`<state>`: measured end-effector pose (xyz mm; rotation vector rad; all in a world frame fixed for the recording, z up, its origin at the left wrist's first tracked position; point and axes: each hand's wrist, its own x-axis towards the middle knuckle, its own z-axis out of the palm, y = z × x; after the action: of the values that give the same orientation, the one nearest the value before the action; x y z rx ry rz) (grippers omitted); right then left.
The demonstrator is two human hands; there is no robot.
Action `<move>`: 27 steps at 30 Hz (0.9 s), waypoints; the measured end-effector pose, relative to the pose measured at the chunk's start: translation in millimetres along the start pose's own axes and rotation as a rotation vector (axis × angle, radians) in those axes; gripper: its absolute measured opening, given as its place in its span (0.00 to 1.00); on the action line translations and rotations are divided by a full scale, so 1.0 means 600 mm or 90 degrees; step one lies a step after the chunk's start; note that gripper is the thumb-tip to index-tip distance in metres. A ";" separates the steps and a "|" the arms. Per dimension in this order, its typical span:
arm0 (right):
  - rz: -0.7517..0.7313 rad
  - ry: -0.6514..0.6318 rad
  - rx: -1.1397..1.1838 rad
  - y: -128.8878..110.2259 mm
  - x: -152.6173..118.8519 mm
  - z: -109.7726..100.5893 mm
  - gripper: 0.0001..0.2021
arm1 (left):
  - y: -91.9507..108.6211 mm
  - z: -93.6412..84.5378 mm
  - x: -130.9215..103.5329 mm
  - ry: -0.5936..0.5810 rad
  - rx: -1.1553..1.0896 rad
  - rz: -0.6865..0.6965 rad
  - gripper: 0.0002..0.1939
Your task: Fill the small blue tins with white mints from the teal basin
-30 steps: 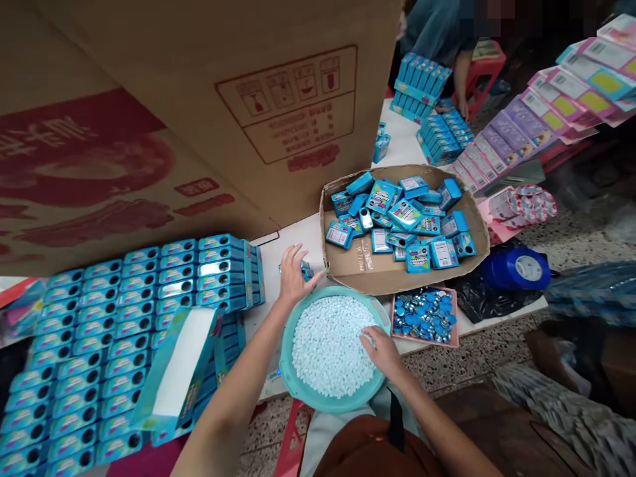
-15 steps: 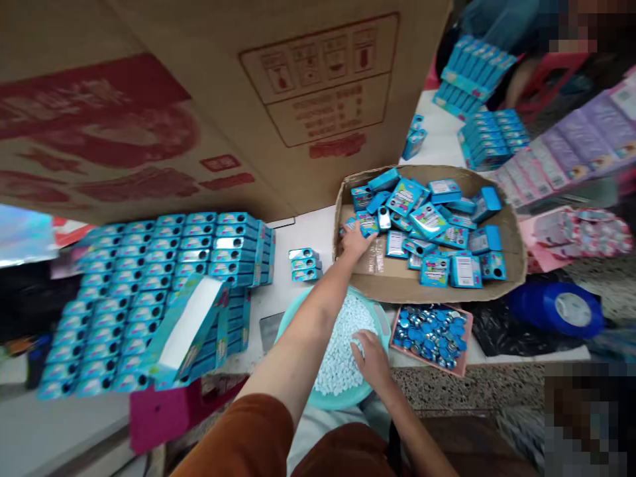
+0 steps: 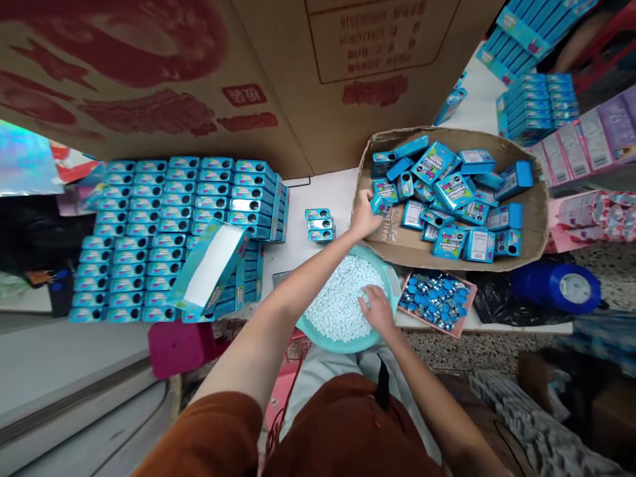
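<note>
Now at the carton: the left hand (image 3: 366, 217) is at the left end of the low, oblong carton (image 3: 412, 252), its fingers apparently clamped on a small blue box (image 3: 381, 204); the grip is partly hidden.
Change of position: one second ago the left hand was over the counter (image 3: 335, 182), partly covering three boxes; it has since crossed to the carton.
Consequence: the left hand is now occupied with a box, while the right remains at the basin, so the two are engaged at separate stations.
Teal basin (image 3: 348, 344): filled with white pellets (image 3: 338, 298), above the person's lap at the counter's edge.
Right hand (image 3: 379, 310): over the right side of the pellets, thumb and index finger apart; whether any pellets are held cannot be told.
Loose boxes (image 3: 450, 192): jumbled in the carton, at various tilts.
Three boxes (image 3: 319, 224): in a short row behind the basin, now fully visible.
Pink tray (image 3: 466, 319): right of the basin, holding blue and silver caps (image 3: 437, 301).
Stacked boxes (image 3: 159, 232): ranked at left, a display carton (image 3: 209, 271) aslant on top.
</note>
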<state>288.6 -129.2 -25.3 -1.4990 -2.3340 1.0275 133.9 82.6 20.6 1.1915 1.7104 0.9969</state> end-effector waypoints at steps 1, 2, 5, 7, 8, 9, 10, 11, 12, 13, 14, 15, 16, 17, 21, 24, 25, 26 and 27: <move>0.000 0.007 -0.002 0.003 0.007 0.003 0.16 | 0.011 -0.016 -0.027 0.008 -0.074 0.041 0.34; -0.001 0.017 0.000 0.005 0.016 0.007 0.17 | 0.022 -0.035 -0.060 0.013 -0.148 0.066 0.35; -0.003 0.053 0.020 0.006 0.051 0.020 0.20 | 0.037 -0.103 -0.178 0.017 -0.337 0.011 0.29; -0.018 0.063 0.046 -0.003 0.079 0.033 0.22 | 0.028 -0.152 -0.262 0.028 -0.410 -0.110 0.25; -0.035 0.061 0.061 -0.011 0.094 0.041 0.22 | 0.019 -0.174 -0.303 0.048 -0.427 -0.167 0.24; -0.055 0.059 0.078 -0.020 0.108 0.050 0.22 | 0.008 -0.195 -0.341 0.081 -0.437 -0.216 0.23; -0.074 0.057 0.093 -0.029 0.122 0.060 0.22 | -0.005 -0.213 -0.375 0.109 -0.445 -0.251 0.23; -0.086 0.063 0.105 -0.039 0.135 0.070 0.22 | -0.017 -0.228 -0.406 0.132 -0.448 -0.278 0.24; -0.086 0.077 0.114 -0.048 0.146 0.079 0.21 | -0.028 -0.241 -0.434 0.148 -0.446 -0.301 0.24; -0.078 0.095 0.118 -0.055 0.155 0.088 0.19 | -0.037 -0.252 -0.457 0.160 -0.442 -0.318 0.24; -0.066 0.114 0.120 -0.060 0.162 0.096 0.17 | -0.046 -0.260 -0.476 0.167 -0.433 -0.331 0.25; -0.056 0.125 0.124 -0.063 0.166 0.102 0.16 | -0.052 -0.267 -0.492 0.175 -0.422 -0.337 0.25; -0.053 0.124 0.129 -0.063 0.168 0.107 0.15 | -0.058 -0.273 -0.504 0.184 -0.406 -0.337 0.25; -0.060 0.107 0.137 -0.063 0.169 0.109 0.14 | -0.063 -0.277 -0.513 0.192 -0.387 -0.332 0.25; -0.084 -0.007 0.158 -0.058 0.152 0.110 0.12 | -0.075 -0.288 -0.525 0.203 -0.279 -0.281 0.25; -0.026 -0.083 0.170 -0.063 0.125 0.105 0.14 | -0.075 -0.291 -0.521 0.173 -0.183 -0.199 0.24; 0.003 -0.114 0.176 -0.066 0.116 0.104 0.15 | -0.073 -0.292 -0.519 0.157 -0.148 -0.168 0.23; 0.032 -0.143 0.182 -0.070 0.107 0.103 0.15 | -0.070 -0.293 -0.518 0.139 -0.114 -0.140 0.22; 0.062 -0.166 0.185 -0.073 0.099 0.102 0.16 | -0.066 -0.294 -0.516 0.123 -0.082 -0.116 0.21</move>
<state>198.2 -117.2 -55.1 -1.4508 -2.1617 1.5961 29.7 -250.8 102.2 0.8628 1.8372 1.1192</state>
